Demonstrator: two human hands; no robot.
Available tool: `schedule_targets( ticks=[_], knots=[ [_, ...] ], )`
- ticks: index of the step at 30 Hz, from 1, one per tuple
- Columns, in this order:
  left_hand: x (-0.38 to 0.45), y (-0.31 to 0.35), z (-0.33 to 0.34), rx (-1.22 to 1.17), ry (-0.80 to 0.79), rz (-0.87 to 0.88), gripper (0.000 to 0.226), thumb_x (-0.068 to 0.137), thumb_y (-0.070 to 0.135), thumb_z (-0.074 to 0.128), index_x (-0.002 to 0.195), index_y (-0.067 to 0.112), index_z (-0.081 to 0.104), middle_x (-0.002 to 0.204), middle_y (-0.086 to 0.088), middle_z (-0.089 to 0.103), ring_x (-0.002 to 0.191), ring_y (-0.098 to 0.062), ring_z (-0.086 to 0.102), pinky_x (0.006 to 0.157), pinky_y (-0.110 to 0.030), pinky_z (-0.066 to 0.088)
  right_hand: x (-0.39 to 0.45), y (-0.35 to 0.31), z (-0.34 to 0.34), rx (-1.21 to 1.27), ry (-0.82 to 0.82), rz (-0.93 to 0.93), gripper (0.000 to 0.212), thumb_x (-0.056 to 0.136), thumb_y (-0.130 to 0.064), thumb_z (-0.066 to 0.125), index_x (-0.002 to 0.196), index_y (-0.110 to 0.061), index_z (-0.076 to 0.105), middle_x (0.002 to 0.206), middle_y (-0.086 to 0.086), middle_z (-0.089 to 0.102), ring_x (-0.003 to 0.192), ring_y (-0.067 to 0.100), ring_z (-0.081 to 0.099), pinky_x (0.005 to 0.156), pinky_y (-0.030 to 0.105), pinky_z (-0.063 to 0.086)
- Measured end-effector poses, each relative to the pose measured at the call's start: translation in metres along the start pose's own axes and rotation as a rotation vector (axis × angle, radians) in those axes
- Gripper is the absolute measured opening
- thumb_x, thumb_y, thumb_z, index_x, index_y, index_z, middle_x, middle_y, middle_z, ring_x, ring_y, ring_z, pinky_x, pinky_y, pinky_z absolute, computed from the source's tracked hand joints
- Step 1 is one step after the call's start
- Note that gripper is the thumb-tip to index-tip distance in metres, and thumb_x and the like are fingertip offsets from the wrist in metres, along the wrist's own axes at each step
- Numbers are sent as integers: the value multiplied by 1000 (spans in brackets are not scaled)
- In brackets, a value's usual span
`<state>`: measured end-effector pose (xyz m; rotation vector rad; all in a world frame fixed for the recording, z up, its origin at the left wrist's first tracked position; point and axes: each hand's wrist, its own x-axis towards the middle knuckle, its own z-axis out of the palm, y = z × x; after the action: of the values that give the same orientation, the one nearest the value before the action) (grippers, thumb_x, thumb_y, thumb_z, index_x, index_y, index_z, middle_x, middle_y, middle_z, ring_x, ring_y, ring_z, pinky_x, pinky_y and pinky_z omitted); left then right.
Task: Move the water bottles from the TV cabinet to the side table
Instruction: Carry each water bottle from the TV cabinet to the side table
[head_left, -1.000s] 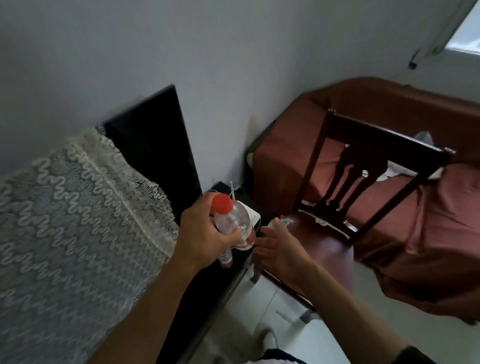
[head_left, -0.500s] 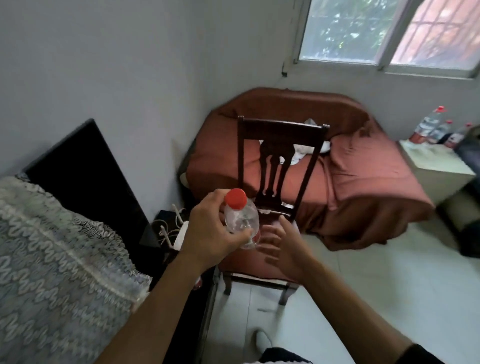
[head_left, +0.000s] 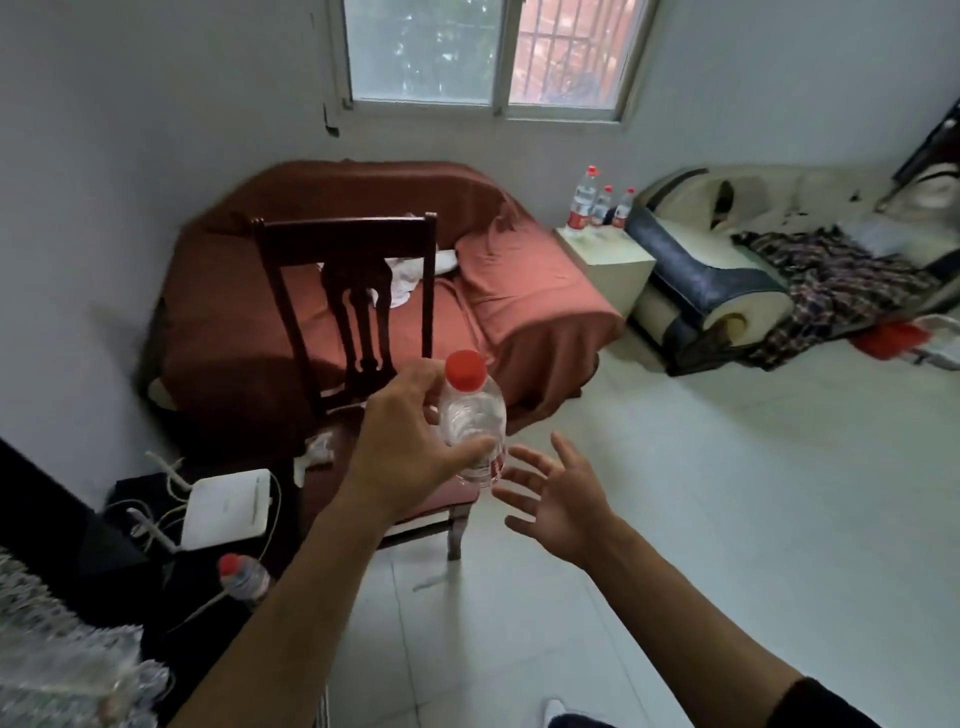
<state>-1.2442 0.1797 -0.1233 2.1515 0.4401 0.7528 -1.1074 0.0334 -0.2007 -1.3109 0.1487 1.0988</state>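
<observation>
While left hand (head_left: 410, 447) grips one bottle (head_left: 474, 415), three bottles (head_left: 600, 205) wait.

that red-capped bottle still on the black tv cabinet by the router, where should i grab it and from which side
Grip the clear plastic red-capped bottle round its shoulder just under the cap, coming from above and from the floor side. It appears to stand upright at the black cabinet's front edge, with the white router and its cables behind, so that side looks freest. Its lower body is hidden.

Clear plastic bottle (head_left: 474, 415), glossy
</observation>
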Motion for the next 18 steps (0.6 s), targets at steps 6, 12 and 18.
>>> schedule_targets(
  ticks=[6, 12, 18],
  knots=[
    [4, 53, 63, 21, -65, 95, 69, 59, 36, 94, 118, 24, 60, 105, 10, 65, 91, -5, 64, 78, -31, 59, -28, -11, -64, 121, -6, -37, 62, 95, -64, 32, 124, -17, 61, 128, 14, 59, 120, 30, 55, 107, 51, 34],
    [5, 119, 148, 42, -93, 111, 63, 63, 35, 92, 116, 22, 61, 103, 10, 67, 89, -4, 66, 77, -32, 60, -63, -33, -167, 203, -32, -68, 62, 95, -63, 31, 125, -18, 60, 129, 14, 60, 120, 30, 54, 112, 56, 28],
    [3, 189, 236, 20, -130, 158, 59, 66, 33, 92, 113, 19, 60, 102, 5, 69, 89, -9, 68, 75, -31, 60, -101, -62, -283, 207, 10, -111, 62, 96, -64, 30, 125, -19, 62, 125, 14, 63, 121, 30, 56, 113, 57, 28]
  ],
)
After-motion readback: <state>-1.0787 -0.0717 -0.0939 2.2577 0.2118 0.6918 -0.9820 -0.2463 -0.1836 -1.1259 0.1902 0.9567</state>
